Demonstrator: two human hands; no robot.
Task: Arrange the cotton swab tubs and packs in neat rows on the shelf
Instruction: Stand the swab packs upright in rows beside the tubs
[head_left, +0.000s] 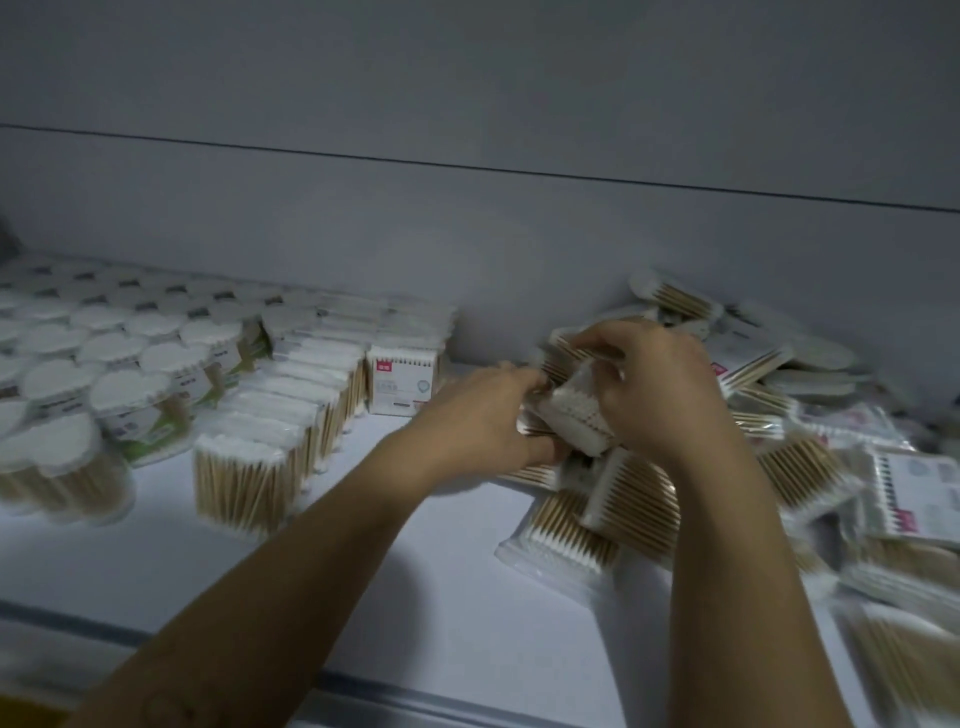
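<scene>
Both hands meet over a loose heap of cotton swab packs (795, 467) on the right of the white shelf (441, 597). My right hand (654, 384) grips a stack of swab packs (574, 410) from above, white tips facing me. My left hand (483, 415) holds the same stack at its left side. On the left, round swab tubs (132, 400) stand in rows. Beside them run rows of upright packs (249, 483), with a boxed pack (400, 384) at the end of one row.
The shelf's grey back wall (467, 234) rises close behind the goods. A bare strip of shelf lies between the rows and the heap. The shelf's front edge (363, 686) crosses the bottom of the view under my forearms.
</scene>
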